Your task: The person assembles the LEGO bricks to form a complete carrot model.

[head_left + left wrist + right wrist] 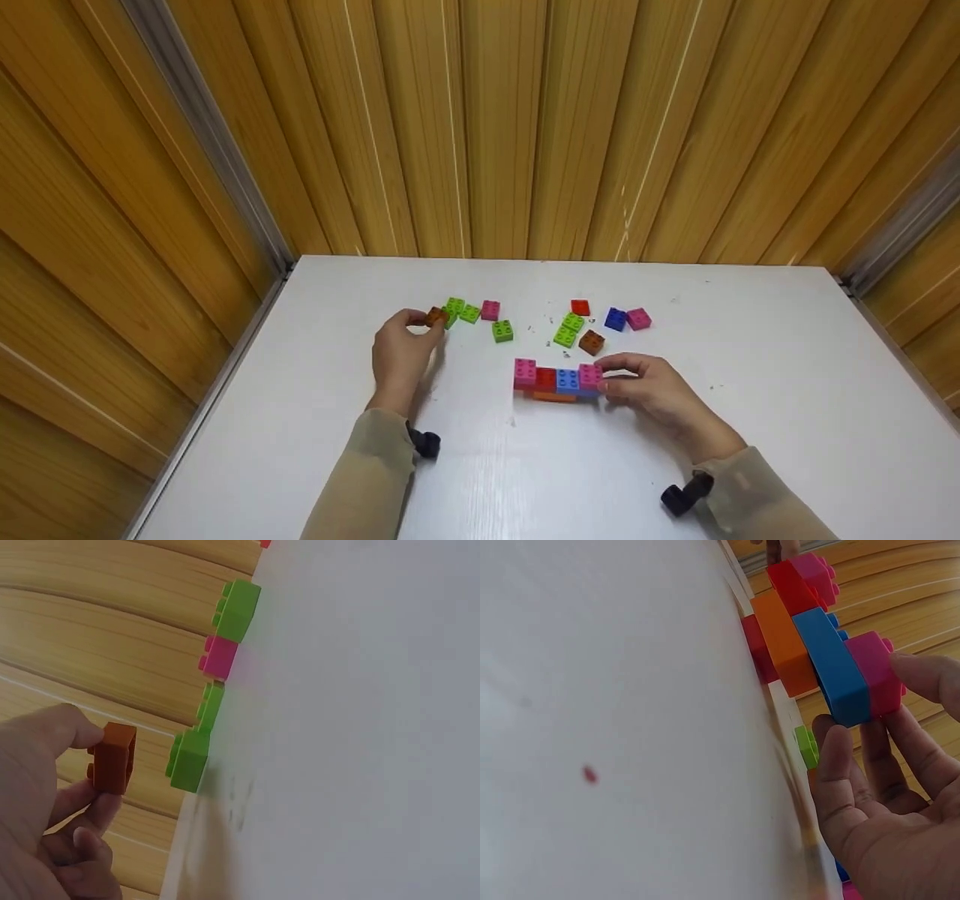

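Observation:
My left hand (405,352) pinches a small brown brick (114,757) between thumb and fingers, raised off the table beside a group of green bricks (454,305). My right hand (660,394) grips the right end of a built brick structure (556,381), its thumb and fingers on a pink brick (874,671). That pink brick sits on a blue brick (832,664). In the right wrist view an orange brick (781,645) lies under the blue and red bricks, with another red brick (759,649) at the bottom.
Beyond the structure lie loose green bricks (568,330), another brown brick (592,342), a flat red brick (580,307), a dark blue brick (616,319) and a pink brick (638,319). Wood-patterned walls (495,135) border the white table (480,480).

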The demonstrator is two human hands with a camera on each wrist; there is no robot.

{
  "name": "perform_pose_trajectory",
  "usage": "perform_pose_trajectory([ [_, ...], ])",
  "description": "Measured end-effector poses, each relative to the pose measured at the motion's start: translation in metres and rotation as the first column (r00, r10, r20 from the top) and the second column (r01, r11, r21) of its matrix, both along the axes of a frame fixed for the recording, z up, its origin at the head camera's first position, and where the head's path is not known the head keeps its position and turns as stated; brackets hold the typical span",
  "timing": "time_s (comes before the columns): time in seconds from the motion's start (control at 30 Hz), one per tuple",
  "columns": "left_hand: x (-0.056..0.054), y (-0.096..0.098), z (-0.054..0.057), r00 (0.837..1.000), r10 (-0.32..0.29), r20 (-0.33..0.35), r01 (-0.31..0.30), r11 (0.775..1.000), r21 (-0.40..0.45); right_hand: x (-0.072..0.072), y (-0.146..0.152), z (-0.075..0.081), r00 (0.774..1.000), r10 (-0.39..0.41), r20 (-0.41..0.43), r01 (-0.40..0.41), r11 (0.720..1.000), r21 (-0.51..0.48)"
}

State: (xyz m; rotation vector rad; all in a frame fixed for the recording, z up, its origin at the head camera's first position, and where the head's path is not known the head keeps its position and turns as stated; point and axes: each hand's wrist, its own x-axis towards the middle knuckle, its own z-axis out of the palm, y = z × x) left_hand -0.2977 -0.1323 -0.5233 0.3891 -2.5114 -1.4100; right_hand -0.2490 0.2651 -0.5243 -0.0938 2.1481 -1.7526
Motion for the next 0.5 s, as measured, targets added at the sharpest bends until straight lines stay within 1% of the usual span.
perform_pose_trajectory([
  [0.07, 0.003, 0.005, 0.003, 0.999, -0.046, -0.027, 0.047, 0.999, 0.022, 0.000, 0.000, 0.000, 1.000, 0.004, -0.001, -0.004, 1.000, -0.003],
  [0.13, 0.006, 0.011, 0.007, 0.993, -0.101, -0.065, 0.104, 0.993, 0.047, 0.000, 0.000, -0.001, 1.000, 0.005, 0.000, -0.005, 1.000, -0.012],
  [0.27, 0.013, 0.025, 0.015, 0.970, -0.209, -0.124, 0.220, 0.972, 0.088, 0.001, 0.000, -0.001, 1.000, 0.010, -0.002, -0.010, 0.999, -0.031],
  [0.4, 0.021, 0.038, 0.023, 0.948, -0.292, -0.124, 0.306, 0.946, 0.104, 0.001, 0.001, -0.001, 1.000, 0.022, -0.002, -0.022, 0.999, -0.036],
  [0.5, 0.026, 0.046, 0.027, 0.927, -0.351, -0.134, 0.364, 0.927, 0.091, 0.000, 0.001, 0.000, 0.999, 0.039, -0.016, -0.039, 0.999, -0.022],
])
